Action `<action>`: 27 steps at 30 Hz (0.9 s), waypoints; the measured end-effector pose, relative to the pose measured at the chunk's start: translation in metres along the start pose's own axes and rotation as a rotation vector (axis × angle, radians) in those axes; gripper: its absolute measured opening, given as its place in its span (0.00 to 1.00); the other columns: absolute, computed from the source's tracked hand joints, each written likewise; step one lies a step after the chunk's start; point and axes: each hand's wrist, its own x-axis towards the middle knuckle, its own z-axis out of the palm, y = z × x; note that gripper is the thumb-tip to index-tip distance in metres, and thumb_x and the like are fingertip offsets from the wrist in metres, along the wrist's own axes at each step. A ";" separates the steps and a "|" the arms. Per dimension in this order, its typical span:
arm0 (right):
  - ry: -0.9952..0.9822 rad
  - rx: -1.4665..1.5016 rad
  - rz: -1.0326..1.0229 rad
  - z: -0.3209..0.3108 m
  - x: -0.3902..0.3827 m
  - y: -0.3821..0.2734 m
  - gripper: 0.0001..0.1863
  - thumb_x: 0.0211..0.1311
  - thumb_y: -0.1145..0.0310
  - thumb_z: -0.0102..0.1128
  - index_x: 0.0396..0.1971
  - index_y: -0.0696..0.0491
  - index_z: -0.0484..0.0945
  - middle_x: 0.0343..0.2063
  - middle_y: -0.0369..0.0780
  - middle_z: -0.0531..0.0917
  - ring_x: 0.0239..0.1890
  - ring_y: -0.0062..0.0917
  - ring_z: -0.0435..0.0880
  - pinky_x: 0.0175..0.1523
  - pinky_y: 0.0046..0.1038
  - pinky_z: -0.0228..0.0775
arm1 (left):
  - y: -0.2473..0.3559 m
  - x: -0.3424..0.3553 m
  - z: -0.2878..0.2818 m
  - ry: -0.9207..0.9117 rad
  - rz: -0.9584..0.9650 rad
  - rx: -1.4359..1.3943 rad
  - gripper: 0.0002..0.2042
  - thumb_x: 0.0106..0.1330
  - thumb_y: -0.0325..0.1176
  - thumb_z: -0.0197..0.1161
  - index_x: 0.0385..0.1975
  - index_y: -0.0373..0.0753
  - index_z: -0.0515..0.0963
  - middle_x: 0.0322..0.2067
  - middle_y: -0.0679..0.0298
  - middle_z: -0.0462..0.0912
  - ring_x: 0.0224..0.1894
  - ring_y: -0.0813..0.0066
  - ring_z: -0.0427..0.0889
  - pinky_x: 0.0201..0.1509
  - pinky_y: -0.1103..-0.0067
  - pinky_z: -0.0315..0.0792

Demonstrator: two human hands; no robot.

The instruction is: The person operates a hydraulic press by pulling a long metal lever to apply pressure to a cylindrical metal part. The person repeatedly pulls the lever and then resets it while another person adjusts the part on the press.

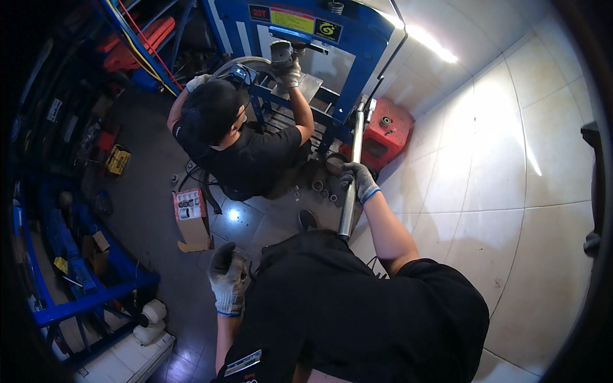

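Note:
My right hand (pixel 361 182), in a grey glove with dark fingers, grips a long steel bar (pixel 347 220). The bar runs from a fitting (pixel 362 105) on the blue press frame (pixel 364 57), past a red metal unit (pixel 393 127), down toward my body. My gloved left hand (pixel 228 277) hangs beside my dark clothing, fingers loosely curled, thumb apart, with nothing visible in it. In front of me a co-worker (pixel 233 147) crouches at the press, one gloved hand (pixel 288 75) on a round metal part (pixel 281 56) under its ram, the other (pixel 196 83) at a curved metal piece (pixel 249 62).
An opened carton (pixel 191 226) and several metal rings (pixel 318 186) lie on the tiled floor. Blue racks (pixel 96 293) line the left, with a yellow box (pixel 118 159) behind and a white item (pixel 150 319) nearby. A white tiled wall (pixel 485 242) stands at the right.

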 end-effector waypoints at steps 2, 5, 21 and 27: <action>-0.005 -0.052 0.009 0.003 -0.004 -0.001 0.13 0.63 0.67 0.58 0.19 0.45 0.67 0.11 0.26 0.62 0.12 0.15 0.63 0.22 0.24 0.65 | -0.004 0.000 -0.003 -0.015 0.032 0.058 0.15 0.67 0.29 0.63 0.54 0.39 0.78 0.33 0.66 0.81 0.25 0.83 0.74 0.25 0.85 0.67; 0.026 -0.075 -0.019 0.006 -0.005 -0.004 0.11 0.63 0.66 0.57 0.22 0.46 0.69 0.12 0.26 0.62 0.13 0.15 0.62 0.23 0.24 0.64 | -0.004 -0.003 -0.004 0.008 0.010 0.083 0.15 0.67 0.28 0.63 0.54 0.39 0.78 0.33 0.67 0.81 0.25 0.84 0.74 0.25 0.85 0.66; -0.055 0.030 -0.146 0.065 0.003 -0.034 0.15 0.63 0.58 0.57 0.31 0.58 0.77 0.23 0.42 0.81 0.26 0.37 0.83 0.37 0.40 0.80 | 0.008 -0.014 -0.005 0.039 -0.072 -0.078 0.17 0.69 0.24 0.60 0.58 0.36 0.74 0.34 0.63 0.80 0.28 0.77 0.78 0.28 0.80 0.74; -0.151 0.158 -0.102 0.088 -0.022 -0.002 0.09 0.64 0.68 0.58 0.34 0.60 0.77 0.25 0.42 0.82 0.26 0.31 0.83 0.36 0.31 0.81 | 0.011 -0.012 -0.004 -0.010 -0.154 -0.069 0.17 0.69 0.25 0.60 0.57 0.38 0.75 0.39 0.61 0.81 0.32 0.73 0.80 0.33 0.77 0.76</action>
